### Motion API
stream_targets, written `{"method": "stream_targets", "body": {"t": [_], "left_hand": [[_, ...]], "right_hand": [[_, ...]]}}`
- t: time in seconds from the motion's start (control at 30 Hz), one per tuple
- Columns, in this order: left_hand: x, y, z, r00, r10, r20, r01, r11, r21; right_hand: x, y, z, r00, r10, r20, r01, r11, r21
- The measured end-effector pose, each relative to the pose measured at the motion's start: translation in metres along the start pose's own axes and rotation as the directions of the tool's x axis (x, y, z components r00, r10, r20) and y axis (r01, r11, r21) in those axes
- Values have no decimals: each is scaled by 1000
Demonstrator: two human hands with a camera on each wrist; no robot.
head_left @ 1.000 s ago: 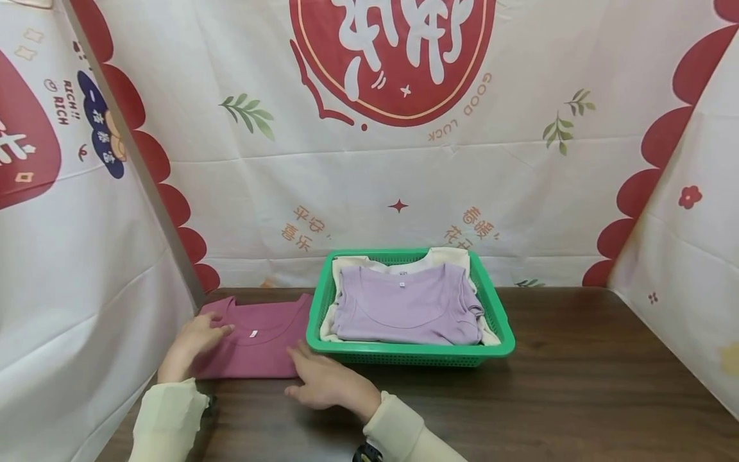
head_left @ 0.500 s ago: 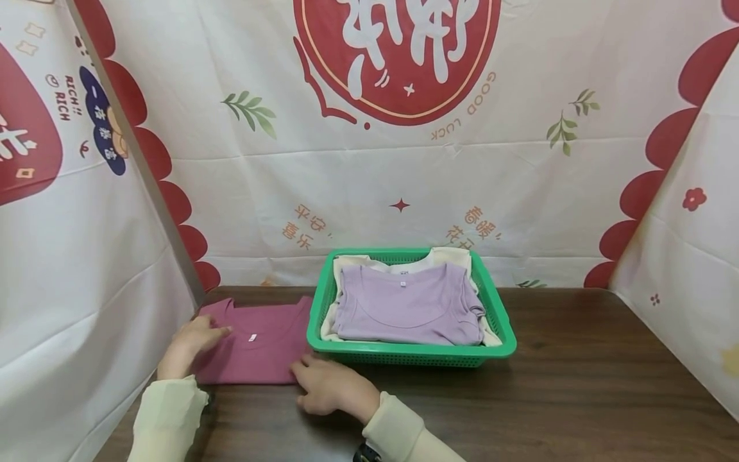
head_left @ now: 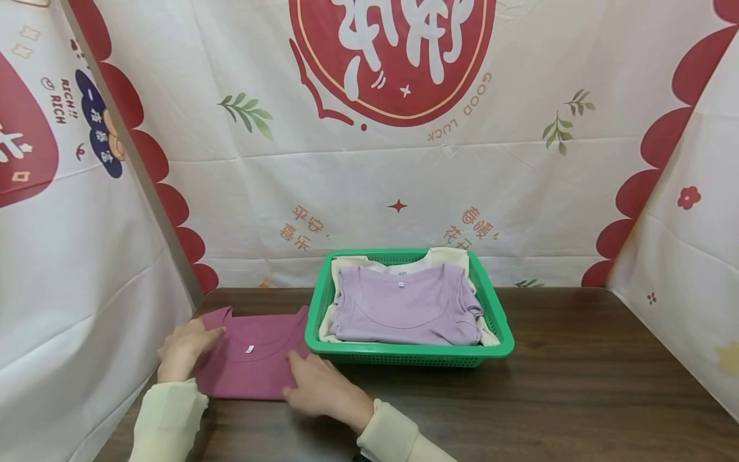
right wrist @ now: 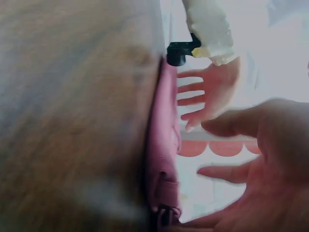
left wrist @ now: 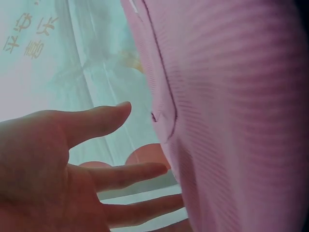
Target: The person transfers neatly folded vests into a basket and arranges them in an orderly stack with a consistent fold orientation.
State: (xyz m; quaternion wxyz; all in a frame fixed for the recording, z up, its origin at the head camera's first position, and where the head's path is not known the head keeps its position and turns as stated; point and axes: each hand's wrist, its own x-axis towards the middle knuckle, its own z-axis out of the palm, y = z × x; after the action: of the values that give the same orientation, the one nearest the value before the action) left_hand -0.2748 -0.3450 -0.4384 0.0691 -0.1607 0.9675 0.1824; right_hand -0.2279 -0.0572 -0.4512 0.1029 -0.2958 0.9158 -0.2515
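Note:
A folded dark pink shirt (head_left: 260,369) with a small white neck label lies flat on the brown table, left of a green basket. On its left edge rests my left hand (head_left: 187,350); in the left wrist view the fingertips touch the ribbed pink cloth, fingers spread and fairly straight. My right hand (head_left: 323,388) is at the shirt's right edge, fingertips at the cloth. The right wrist view shows its thumb and fingers (right wrist: 227,173) extended apart, with the shirt's folded edge (right wrist: 164,145) beside them. Neither hand is curled round the cloth.
The green basket (head_left: 410,350) touches or overlaps the shirt's right side. In it lie a folded lilac shirt (head_left: 404,308) and a cream garment (head_left: 493,337) beneath. Printed white cloth walls (head_left: 346,186) stand behind and at both sides of the brown table (head_left: 577,378).
The pink shirt has slid toward the front edge of the table, away from the back wall. Both hands stay at its sides. The basket has not moved.

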Motion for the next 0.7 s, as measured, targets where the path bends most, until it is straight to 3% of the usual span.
{"method": "stream_targets", "body": {"t": [0.17,0.53,0.7], "left_hand": [[4,-5,2,1000,-18,1,18,1000,-24],[10,-9,4,999,-37,-13,36,998,-43],[11,-20,6,996,-60,-59,59,998,-22]], "right_hand": [[1,0,6,998,57,-39,-56,997,46],[-3,-4,11,992,-7,-128,-12,989,-147],[-2,-7,12,993,27,-119,-38,995,-92]]}}
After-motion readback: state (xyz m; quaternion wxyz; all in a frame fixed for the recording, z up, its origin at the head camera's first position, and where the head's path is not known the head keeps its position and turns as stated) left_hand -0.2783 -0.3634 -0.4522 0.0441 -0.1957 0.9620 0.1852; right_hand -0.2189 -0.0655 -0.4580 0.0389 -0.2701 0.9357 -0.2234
